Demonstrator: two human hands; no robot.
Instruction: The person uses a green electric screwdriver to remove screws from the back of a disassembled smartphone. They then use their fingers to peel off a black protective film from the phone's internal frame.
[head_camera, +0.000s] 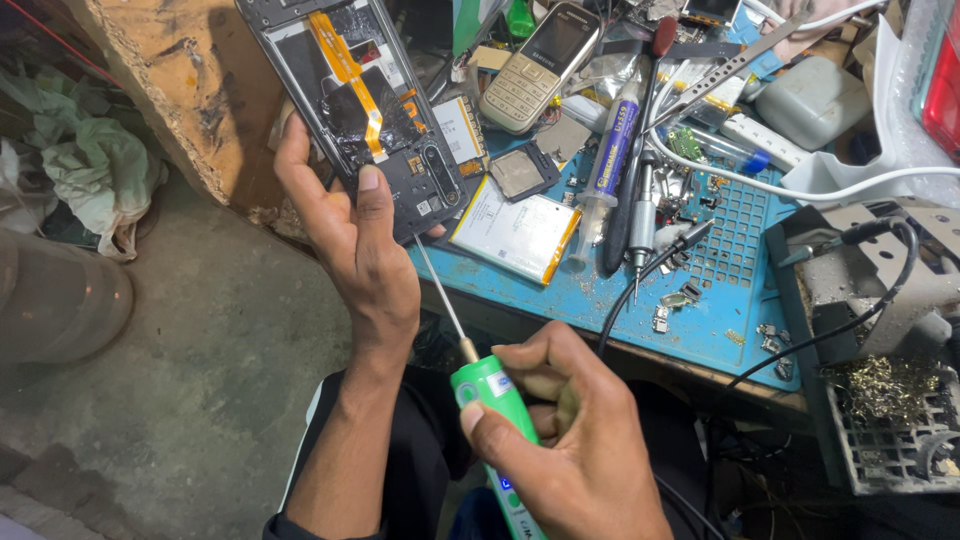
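Both hands clamped — left hand (345, 235) on the opened phone (372, 115), right hand (570, 440) on the green screwdriver (490, 420).

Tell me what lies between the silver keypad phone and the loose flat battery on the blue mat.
In the head view, between the keypad phone and the battery lies a small dark square part.

Top of the opened phone (370, 110) cut off, screwdriver (495, 420) handle largely hidden within the right hand (570, 440).
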